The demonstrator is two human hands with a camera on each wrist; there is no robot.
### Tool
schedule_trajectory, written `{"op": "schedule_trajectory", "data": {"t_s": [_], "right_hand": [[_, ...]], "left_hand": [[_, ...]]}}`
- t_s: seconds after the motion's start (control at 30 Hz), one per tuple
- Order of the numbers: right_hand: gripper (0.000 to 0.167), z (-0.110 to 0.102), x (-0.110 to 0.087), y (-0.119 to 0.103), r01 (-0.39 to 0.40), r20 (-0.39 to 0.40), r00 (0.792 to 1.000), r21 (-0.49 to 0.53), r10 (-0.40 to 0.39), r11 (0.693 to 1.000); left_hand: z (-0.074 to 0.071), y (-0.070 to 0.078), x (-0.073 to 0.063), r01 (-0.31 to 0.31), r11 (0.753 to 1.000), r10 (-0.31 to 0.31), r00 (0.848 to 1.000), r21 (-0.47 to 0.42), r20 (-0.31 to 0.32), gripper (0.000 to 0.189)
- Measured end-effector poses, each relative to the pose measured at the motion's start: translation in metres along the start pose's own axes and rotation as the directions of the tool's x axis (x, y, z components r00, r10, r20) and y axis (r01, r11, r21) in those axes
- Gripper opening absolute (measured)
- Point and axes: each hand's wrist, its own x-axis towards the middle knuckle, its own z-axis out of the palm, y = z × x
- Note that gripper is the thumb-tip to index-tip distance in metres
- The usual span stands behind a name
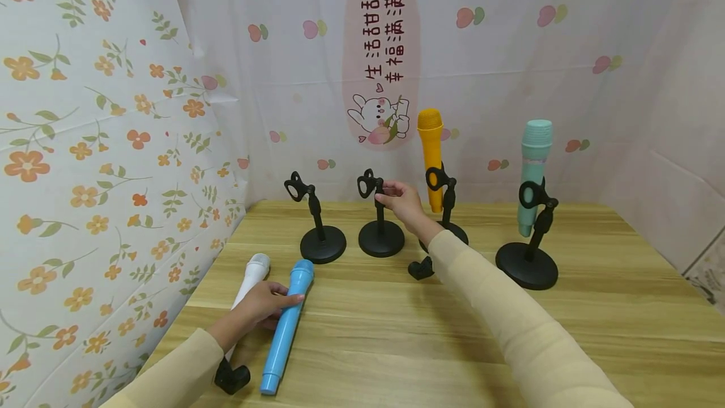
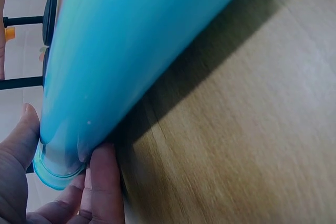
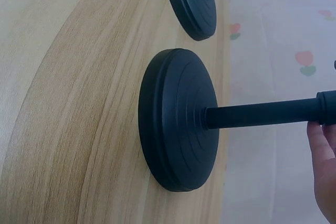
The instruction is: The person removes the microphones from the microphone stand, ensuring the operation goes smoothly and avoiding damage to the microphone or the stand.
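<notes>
My left hand grips a light blue microphone near its head, the handle slanting toward me over the table. In the left wrist view, the thumb and fingers lie on either side of its end. Beside it, partly hidden by that hand, is a white microphone. Farther back, my right hand pinches the upper post of a black microphone stand, just beside its ring clip. The right wrist view shows the stand's round base on the table, with fingertips at the post's collar.
An unoccupied black stand is left of the held one. On the right, a yellow microphone and a mint green microphone sit upright in stand clips. The wooden table ends at a printed curtain.
</notes>
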Motion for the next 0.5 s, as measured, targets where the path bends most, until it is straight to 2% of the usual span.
{"op": "schedule_trajectory", "data": {"t_s": [0.1,0.33,0.5], "right_hand": [[0.036,-0.001,-0.002,-0.001,-0.001,0.009,1.000,0.005,0.001,1.000],[0.038,-0.001,-0.018,-0.024,-0.020,0.042,0.999,0.009,0.020,1.000],[0.038,-0.002,-0.006,-0.008,-0.011,0.032,0.999,0.015,0.010,1.000]], "left_hand": [[0.000,0.000,-0.001,-0.002,1.000,0.002,1.000,0.007,0.001,0.054],[-0.001,0.001,-0.002,-0.008,1.000,0.008,1.000,0.005,-0.003,0.054],[-0.002,-0.001,-0.001,-0.005,1.000,0.005,1.000,-0.016,0.002,0.057]]}}
